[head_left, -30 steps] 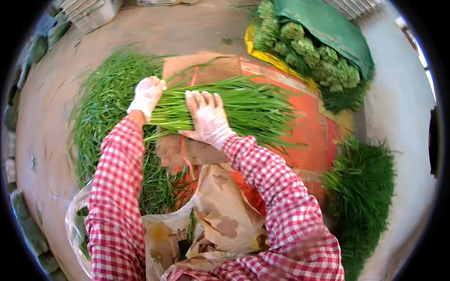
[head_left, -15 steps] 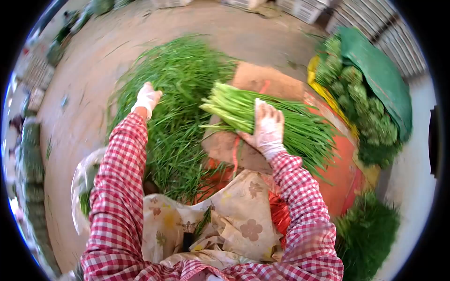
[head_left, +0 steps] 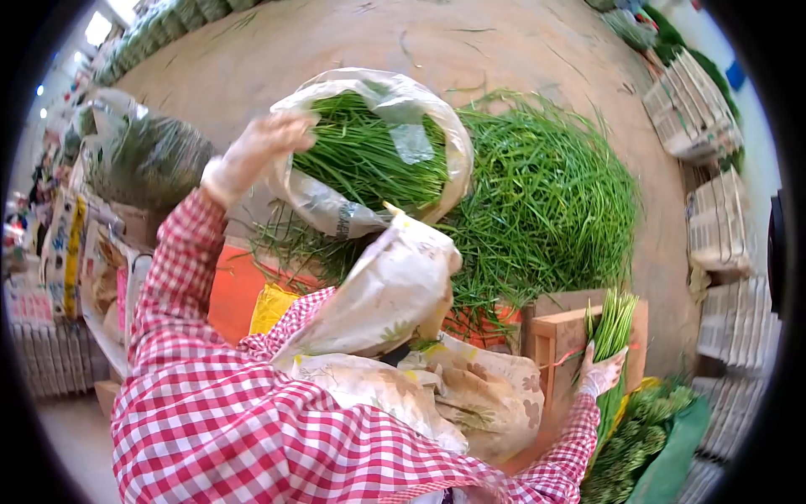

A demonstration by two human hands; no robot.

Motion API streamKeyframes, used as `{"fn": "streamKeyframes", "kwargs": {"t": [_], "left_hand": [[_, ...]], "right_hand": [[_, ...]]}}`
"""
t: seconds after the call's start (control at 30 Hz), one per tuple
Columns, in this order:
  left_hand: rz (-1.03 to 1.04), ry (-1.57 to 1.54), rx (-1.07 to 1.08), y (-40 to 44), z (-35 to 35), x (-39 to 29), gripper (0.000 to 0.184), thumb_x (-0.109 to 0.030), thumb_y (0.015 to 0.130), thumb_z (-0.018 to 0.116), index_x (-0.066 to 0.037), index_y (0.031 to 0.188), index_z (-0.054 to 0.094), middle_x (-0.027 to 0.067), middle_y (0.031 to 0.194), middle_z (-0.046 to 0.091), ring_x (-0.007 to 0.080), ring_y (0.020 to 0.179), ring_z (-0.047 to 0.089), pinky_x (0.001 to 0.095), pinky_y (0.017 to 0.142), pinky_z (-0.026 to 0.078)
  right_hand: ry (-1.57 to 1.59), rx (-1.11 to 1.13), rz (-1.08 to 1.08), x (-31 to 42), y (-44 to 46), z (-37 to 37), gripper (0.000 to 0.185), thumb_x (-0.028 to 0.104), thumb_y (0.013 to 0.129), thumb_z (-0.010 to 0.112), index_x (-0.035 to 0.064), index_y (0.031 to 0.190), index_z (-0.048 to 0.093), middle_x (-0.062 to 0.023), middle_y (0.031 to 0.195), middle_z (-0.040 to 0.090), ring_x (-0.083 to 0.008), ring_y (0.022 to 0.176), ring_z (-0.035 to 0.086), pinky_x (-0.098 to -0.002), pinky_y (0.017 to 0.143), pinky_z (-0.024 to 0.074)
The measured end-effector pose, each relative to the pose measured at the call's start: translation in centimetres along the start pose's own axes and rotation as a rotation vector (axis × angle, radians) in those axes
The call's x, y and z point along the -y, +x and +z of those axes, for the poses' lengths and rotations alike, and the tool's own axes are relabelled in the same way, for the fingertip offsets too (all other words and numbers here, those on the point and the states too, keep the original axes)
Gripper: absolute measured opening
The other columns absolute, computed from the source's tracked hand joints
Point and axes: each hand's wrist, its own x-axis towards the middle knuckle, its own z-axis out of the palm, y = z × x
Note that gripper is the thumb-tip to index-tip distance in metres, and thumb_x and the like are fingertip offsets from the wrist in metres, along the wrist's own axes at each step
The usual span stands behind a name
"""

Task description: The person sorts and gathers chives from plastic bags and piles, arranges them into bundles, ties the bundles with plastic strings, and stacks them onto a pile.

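Note:
A bunch of garlic chives (head_left: 614,323) is in my right hand (head_left: 601,370), its pale cut ends pointing up, beside a wooden stand (head_left: 550,340). The fingers are wrapped round the stalks. My left hand (head_left: 256,149), in a thin glove, is raised at the left rim of a clear plastic bag (head_left: 457,155). It is blurred, but its fingers look stretched out with nothing in them. Long chives (head_left: 378,155) fill the open bag. To its right lies a big loose heap of chives (head_left: 546,202) on the floor.
A stained floral apron (head_left: 395,286) covers my lap. Another stuffed plastic bag (head_left: 147,160) stands at left. White crates (head_left: 718,218) line the right side. Bundled greens (head_left: 638,437) lie by a green sack (head_left: 676,458) at lower right. Orange sheeting (head_left: 231,294) lies underneath.
The view has swung left, bringing the plastic bag to the middle. My left hand has gone from the heap to the bag. My right hand has lifted the bunch, which was lying flat, upright.

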Motion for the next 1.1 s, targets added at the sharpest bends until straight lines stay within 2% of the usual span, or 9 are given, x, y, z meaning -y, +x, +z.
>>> {"fn": "streamKeyframes", "kwargs": {"t": [0.13, 0.27, 0.5, 0.6, 0.67, 0.73, 0.77, 0.93, 1.1], "left_hand": [[-0.467, -0.165, -0.151, -10.1, -3.9, 12.2, 0.033, -0.029, 0.087, 0.059, -0.005, 0.108, 0.060, 0.0017, 0.087, 0.065, 0.0079, 0.076, 0.060, 0.0219, 0.064, 0.048], [-0.749, -0.443, -0.117, -12.2, -2.5, 16.6, 0.033, -0.032, 0.087, 0.059, -0.003, 0.104, 0.060, 0.0079, 0.084, 0.067, 0.0128, 0.065, 0.062, 0.0226, 0.054, 0.048], [-0.361, -0.552, -0.192, 2.1, -4.3, 20.3, 0.028, -0.025, 0.091, 0.051, -0.002, 0.106, 0.057, 0.0067, 0.082, 0.065, 0.0112, 0.066, 0.061, 0.0208, 0.054, 0.047], [-0.373, -0.484, -0.363, 9.8, -6.2, 20.4, 0.027, -0.025, 0.091, 0.052, -0.004, 0.107, 0.056, 0.0048, 0.090, 0.062, 0.0110, 0.073, 0.058, 0.0223, 0.057, 0.047], [0.290, 0.897, -0.465, 15.8, -11.0, 25.7, 0.032, -0.027, 0.088, 0.054, -0.004, 0.110, 0.054, 0.0070, 0.099, 0.059, 0.0172, 0.084, 0.057, 0.0301, 0.067, 0.050], [0.167, 0.094, -0.369, 19.1, -15.3, 24.6, 0.048, -0.035, 0.090, 0.052, -0.004, 0.126, 0.044, 0.0141, 0.118, 0.052, 0.0252, 0.111, 0.050, 0.0335, 0.093, 0.043], [0.158, 0.095, -0.366, 19.6, -16.2, 24.0, 0.048, -0.035, 0.090, 0.052, -0.004, 0.126, 0.044, 0.0141, 0.118, 0.052, 0.0252, 0.111, 0.050, 0.0335, 0.093, 0.043], [0.294, 0.655, -0.542, 19.3, -18.9, 19.2, 0.061, -0.039, 0.086, 0.056, -0.002, 0.131, 0.038, 0.0211, 0.130, 0.042, 0.0312, 0.122, 0.041, 0.0353, 0.103, 0.032], [-0.038, 1.228, -0.165, 13.6, -18.2, 17.4, 0.071, -0.042, 0.079, 0.061, -0.002, 0.133, 0.037, 0.0205, 0.134, 0.040, 0.0323, 0.126, 0.036, 0.0380, 0.105, 0.028]], "right_hand": [[0.024, 0.254, 0.010, -0.1, 1.1, -2.7, 0.105, 0.064, 0.073, 0.057, 0.0082, 0.144, 0.005, -0.0149, 0.144, 0.028, -0.0334, 0.127, 0.035, -0.0471, 0.102, 0.0315], [-0.513, 0.902, -0.088, 2.4, 5.9, -9.5, 0.090, 0.061, 0.070, 0.063, 0.0002, 0.132, 0.041, -0.0189, 0.134, 0.043, -0.0307, 0.124, 0.041, -0.0396, 0.101, 0.0361], [-0.039, 0.193, -0.772, 27.0, 4.2, -18.9, 0.056, 0.046, 0.080, 0.059, 0.0007, 0.113, 0.057, -0.0149, 0.079, 0.066, -0.0314, 0.076, 0.064, -0.0401, 0.069, 0.0503], [0.358, 0.398, -1.028, 39.1, -0.9, -20.1, 0.051, 0.041, 0.082, 0.059, 0.0044, 0.116, 0.055, -0.0125, 0.077, 0.066, -0.0281, 0.072, 0.064, -0.0384, 0.067, 0.0507], [0.540, 0.427, -1.219, 45.5, -4.1, -19.5, 0.046, 0.039, 0.083, 0.058, 0.0046, 0.113, 0.056, -0.0123, 0.084, 0.067, -0.0280, 0.078, 0.064, -0.0379, 0.071, 0.0503], [0.625, 0.533, -1.322, 50.2, -6.4, -20.0, 0.046, 0.038, 0.085, 0.056, 0.0033, 0.114, 0.056, -0.0139, 0.086, 0.067, -0.0288, 0.081, 0.064, -0.0372, 0.074, 0.0497], [0.649, 0.616, -1.311, 52.1, -7.0, -20.3, 0.044, 0.035, 0.085, 0.057, 0.0022, 0.115, 0.055, -0.0144, 0.086, 0.067, -0.0290, 0.081, 0.064, -0.0367, 0.074, 0.0497], [0.896, 0.684, -1.313, 58.3, -8.6, -17.7, 0.043, 0.032, 0.086, 0.057, -0.0006, 0.114, 0.055, -0.0172, 0.086, 0.066, -0.0301, 0.080, 0.064, -0.0370, 0.073, 0.0502], [0.827, 0.558, -1.487, 61.6, -12.4, -14.8, 0.044, 0.030, 0.085, 0.057, -0.0002, 0.116, 0.052, -0.0190, 0.091, 0.064, -0.0331, 0.087, 0.061, -0.0398, 0.076, 0.0490]]}}
